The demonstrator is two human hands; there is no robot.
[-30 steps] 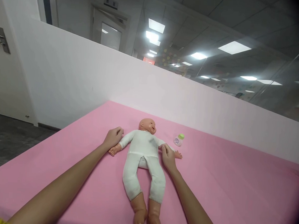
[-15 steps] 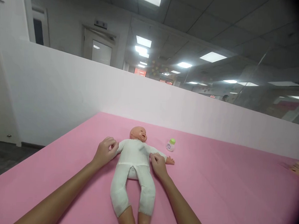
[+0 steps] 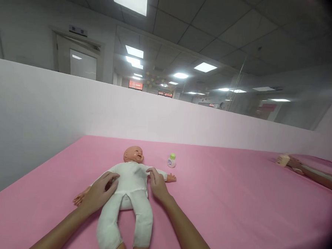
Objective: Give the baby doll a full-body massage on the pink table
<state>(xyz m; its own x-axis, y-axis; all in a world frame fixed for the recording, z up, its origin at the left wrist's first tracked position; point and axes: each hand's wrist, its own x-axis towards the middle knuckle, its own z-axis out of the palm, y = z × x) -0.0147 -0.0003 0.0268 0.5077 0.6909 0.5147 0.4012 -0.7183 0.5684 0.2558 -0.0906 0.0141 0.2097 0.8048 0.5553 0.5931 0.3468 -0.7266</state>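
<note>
A baby doll [image 3: 132, 178] in a white cloth body lies face up on a pink-covered table, its head turned to the right. My left hand [image 3: 102, 191] is at the doll's side on the left, fingers loosely curved and apart, the tips touching the torso. Behind that hand, the doll's arm on that side is partly hidden. My right hand [image 3: 157, 183] rests by the opposite side of the chest, its fingers stretched toward the upper arm. Neither hand grips anything. A small clear bottle [image 3: 171, 161] with a green cap stands beyond the doll's outstretched hand.
The pink cover [image 3: 220, 201] spreads across the tabletop. A low white partition [image 3: 169, 119] with glass above runs along the far edge. At the far right, another person's arm [image 3: 316, 173] reaches in, its hand at a pale beige object [image 3: 282, 159].
My left hand has let go of the doll's sleeve and moved down to its torso; that doll arm now lies lower. My right hand's fingers have loosened. The view has swung right, showing another person's arm.
</note>
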